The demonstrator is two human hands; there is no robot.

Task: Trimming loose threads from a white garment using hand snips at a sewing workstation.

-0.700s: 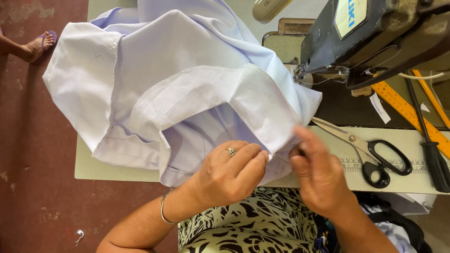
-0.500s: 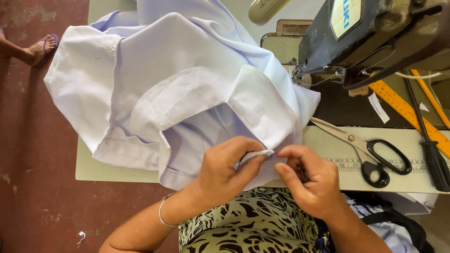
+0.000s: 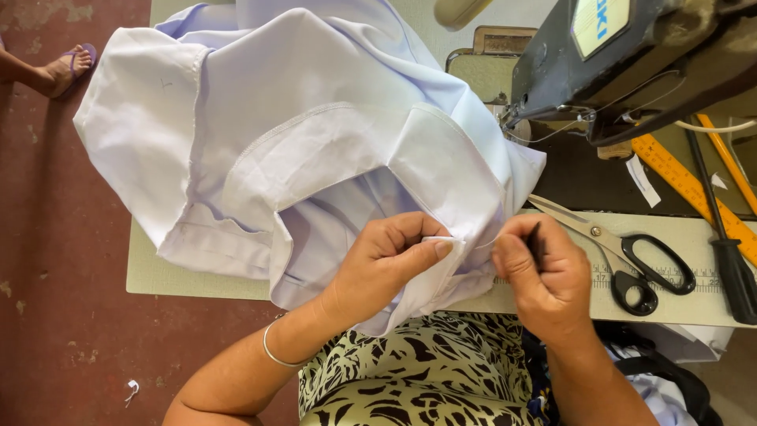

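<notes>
pinching a folded edge of the pale lilac shirt point(image 3: 315, 158), the left hand point(image 3: 386, 264) is closed on the cloth between thumb and forefinger, just above the person's lap. the right hand point(image 3: 544, 272) sits just beside it, fingers curled around a small dark tool point(image 3: 536, 241) whose tip points at the same edge; what kind of tool it is cannot be told. a thin thread seems to run from the cloth toward that hand.

judging from how things lie, the shirt looks mostly put together: seams, hems and a folded panel are already stitched, and the work in hand seems to be a small fix or clean-up at one spot on the edge. the shirt is not under the needle, so any further stitching is not yet begun. how much of that edge remains cannot be seen, since the hands cover it.

the shirt is spread over a pale green worktop point(image 3: 197, 276) and spills off its near side. a dark sewing machine point(image 3: 631, 55) stands at the far right, with black-handled scissors point(image 3: 623, 252), a yellow ruler point(image 3: 694, 193) and a black-handled tool point(image 3: 729, 252) lying near it. the floor point(image 3: 55, 276) is worn dark red, and another person's sandalled foot point(image 3: 67, 67) shows at the far left.
</notes>
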